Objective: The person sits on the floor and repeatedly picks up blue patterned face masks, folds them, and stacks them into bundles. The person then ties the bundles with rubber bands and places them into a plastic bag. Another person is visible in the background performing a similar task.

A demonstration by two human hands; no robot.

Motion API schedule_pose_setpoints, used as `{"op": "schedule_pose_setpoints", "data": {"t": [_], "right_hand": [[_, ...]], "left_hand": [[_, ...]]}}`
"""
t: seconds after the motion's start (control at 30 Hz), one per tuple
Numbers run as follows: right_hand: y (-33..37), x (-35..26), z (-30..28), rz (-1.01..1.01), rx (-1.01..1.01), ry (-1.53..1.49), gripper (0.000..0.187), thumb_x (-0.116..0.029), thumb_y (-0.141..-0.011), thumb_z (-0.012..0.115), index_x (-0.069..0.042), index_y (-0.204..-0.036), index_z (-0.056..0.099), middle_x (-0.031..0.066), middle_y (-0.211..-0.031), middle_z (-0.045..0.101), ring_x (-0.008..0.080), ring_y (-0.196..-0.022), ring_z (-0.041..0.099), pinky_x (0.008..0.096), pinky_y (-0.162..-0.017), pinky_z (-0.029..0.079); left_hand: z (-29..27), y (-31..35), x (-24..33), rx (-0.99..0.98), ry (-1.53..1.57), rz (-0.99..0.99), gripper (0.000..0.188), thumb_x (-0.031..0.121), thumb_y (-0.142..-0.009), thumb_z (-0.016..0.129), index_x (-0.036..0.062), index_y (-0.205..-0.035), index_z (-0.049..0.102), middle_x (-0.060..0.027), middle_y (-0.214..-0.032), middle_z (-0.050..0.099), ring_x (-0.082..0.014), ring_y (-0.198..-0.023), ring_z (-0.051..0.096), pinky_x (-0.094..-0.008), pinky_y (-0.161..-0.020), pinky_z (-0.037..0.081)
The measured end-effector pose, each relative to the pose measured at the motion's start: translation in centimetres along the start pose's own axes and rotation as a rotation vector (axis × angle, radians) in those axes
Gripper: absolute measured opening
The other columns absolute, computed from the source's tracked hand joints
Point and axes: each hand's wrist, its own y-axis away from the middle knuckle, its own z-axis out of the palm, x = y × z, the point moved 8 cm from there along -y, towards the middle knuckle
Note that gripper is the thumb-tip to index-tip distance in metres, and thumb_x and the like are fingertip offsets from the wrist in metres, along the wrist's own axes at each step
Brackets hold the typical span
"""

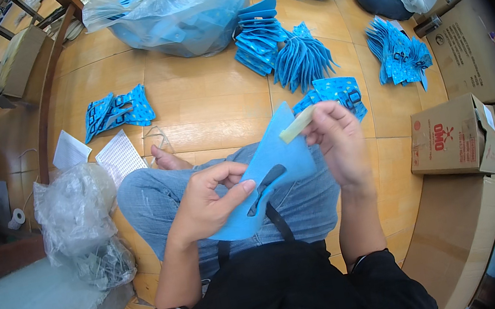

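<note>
While the left hand (212,198) is pinching the blue sheet (292,155) along its left side, thumb on top and fingers curling behind, the right hand (335,138) is pinching the pale yellow strip (297,125) by its right end. The sheet is tilting over the lap in the middle of the frame, and the strip's far end is lying across its upper right part; whether the two are sticking together, the view is not showing.

Being narrow, the strip could be tearing or creasing if the right fingers are pulling sideways; if sticky, it could be clinging to skin or landing crooked. The sheet is bending near its dark patch (270,179), so a hard tug could be twisting it out of the left fingers. A slack grip could also be letting it drop onto the jeans (148,197).

Room is running out soonest on the right: a blue bundle (337,95) is lying just beyond the right hand, and a cardboard box (445,140) is standing farther out at the right. Toward the upper middle, wooden floor (201,90) is stretching up to the plastic bag (199,39). At the left, crumpled clear plastic (75,199) is crowding the knee, with paper sheets (119,155) lying just above.
</note>
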Motion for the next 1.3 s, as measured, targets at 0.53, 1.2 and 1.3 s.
{"op": "schedule_pose_setpoints", "data": {"t": [0.53, 1.2, 1.3], "right_hand": [[-1.0, -1.0, -7.2, 0.044, 0.152, -0.589, 0.018, -0.019, -0.095, 0.053, -0.006, -0.108, 0.055, 0.009, -0.097, 0.067, 0.015, -0.086, 0.067, 0.019, -0.059, 0.052], [-3.5, 9.2, 2.7, 0.274, 0.083, 0.058, 0.02, -0.024, -0.098, 0.048, -0.005, -0.103, 0.053, 0.0061, -0.091, 0.064, 0.0145, -0.085, 0.067, 0.0177, -0.052, 0.048], [-3.9, 10.7, 6.1, 0.278, -0.06, 0.045, 0.02, -0.025, -0.098, 0.049, -0.006, -0.105, 0.055, 0.0079, -0.099, 0.064, 0.0182, -0.096, 0.065, 0.0216, -0.064, 0.05]], "left_hand": [[-1.5, 0.8, -2.3, -0.009, 0.343, -0.133, 0.011, 0.007, -0.084, 0.064, -0.0001, -0.091, 0.06, -0.0039, -0.078, 0.064, -0.0061, -0.066, 0.056, -0.0204, -0.061, 0.043], [-17.4, 10.7, -3.6, 0.931, 0.361, 0.125, 0.007, 0.01, -0.09, 0.055, 0.0037, -0.091, 0.057, -0.005, -0.081, 0.065, -0.0055, -0.068, 0.056, -0.0206, -0.064, 0.046], [-20.4, 15.3, -4.3, 1.174, 0.522, 0.234, 0.013, 0.015, -0.092, 0.052, 0.0037, -0.098, 0.055, -0.004, -0.078, 0.062, -0.0076, -0.067, 0.057, -0.0219, -0.065, 0.048]]}}
